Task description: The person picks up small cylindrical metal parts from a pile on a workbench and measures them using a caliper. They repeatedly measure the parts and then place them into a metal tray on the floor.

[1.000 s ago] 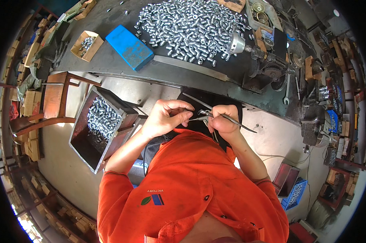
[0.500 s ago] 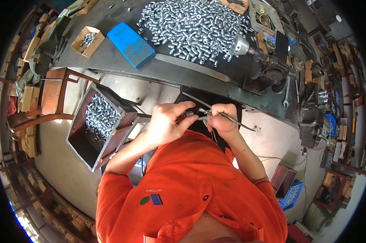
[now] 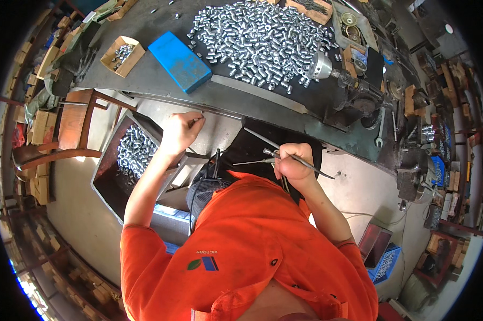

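Note:
My left hand (image 3: 178, 132) hangs by the workbench's front edge, above and to the right of the metal bin (image 3: 106, 179). Its fingers are curled together; whatever they hold, if anything, is hidden. Small shiny metal cylinders (image 3: 136, 151) fill part of that bin. In front of my body my right hand (image 3: 296, 160) is closed round a long slim file-like tool (image 3: 263, 137), which slants down to the right through the fist. A thin pointed rod (image 3: 247, 162) also sticks out leftward from this hand, with a short shiny metal piece (image 3: 269, 153) just above it.
A large heap of metal cylinders (image 3: 257, 43) covers the middle of the workbench (image 3: 140, 83). Beside it lie a blue block (image 3: 180, 61) and a small open box (image 3: 123, 56). A chuck (image 3: 320, 65) on a machine stands right. A wooden chair (image 3: 75, 125) is at left.
My left hand has moved left, away from my right hand, to the bench edge near the bin, and its fingers have closed together. My right hand stays nearly in place with the tools.

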A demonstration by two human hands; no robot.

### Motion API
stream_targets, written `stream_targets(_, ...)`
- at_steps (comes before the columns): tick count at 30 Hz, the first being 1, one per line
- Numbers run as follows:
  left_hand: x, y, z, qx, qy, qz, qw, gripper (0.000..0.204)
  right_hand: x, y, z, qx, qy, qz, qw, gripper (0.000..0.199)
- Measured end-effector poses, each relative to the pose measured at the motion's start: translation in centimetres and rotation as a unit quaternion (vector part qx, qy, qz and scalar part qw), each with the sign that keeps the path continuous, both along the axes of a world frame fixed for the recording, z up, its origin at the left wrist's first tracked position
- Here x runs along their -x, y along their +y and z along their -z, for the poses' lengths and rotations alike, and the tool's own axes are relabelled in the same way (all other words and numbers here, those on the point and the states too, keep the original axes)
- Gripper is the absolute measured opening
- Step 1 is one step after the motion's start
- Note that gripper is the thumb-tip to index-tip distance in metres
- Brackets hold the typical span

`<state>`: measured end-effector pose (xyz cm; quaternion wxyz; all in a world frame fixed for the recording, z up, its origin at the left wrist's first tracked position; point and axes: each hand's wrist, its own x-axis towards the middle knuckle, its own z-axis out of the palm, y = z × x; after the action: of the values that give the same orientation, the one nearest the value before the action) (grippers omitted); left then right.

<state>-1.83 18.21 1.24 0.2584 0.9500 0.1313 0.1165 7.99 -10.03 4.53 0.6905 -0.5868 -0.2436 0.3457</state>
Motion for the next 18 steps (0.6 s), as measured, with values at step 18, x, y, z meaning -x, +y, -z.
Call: stream_targets(18, 0.3, -8.1, -3.8, 0.675, -0.014, 0.098, 0.731, 0.022, 1.0, 2.9, -1.8, 0.039, -0.306, -0.006, 0.951, 0.017)
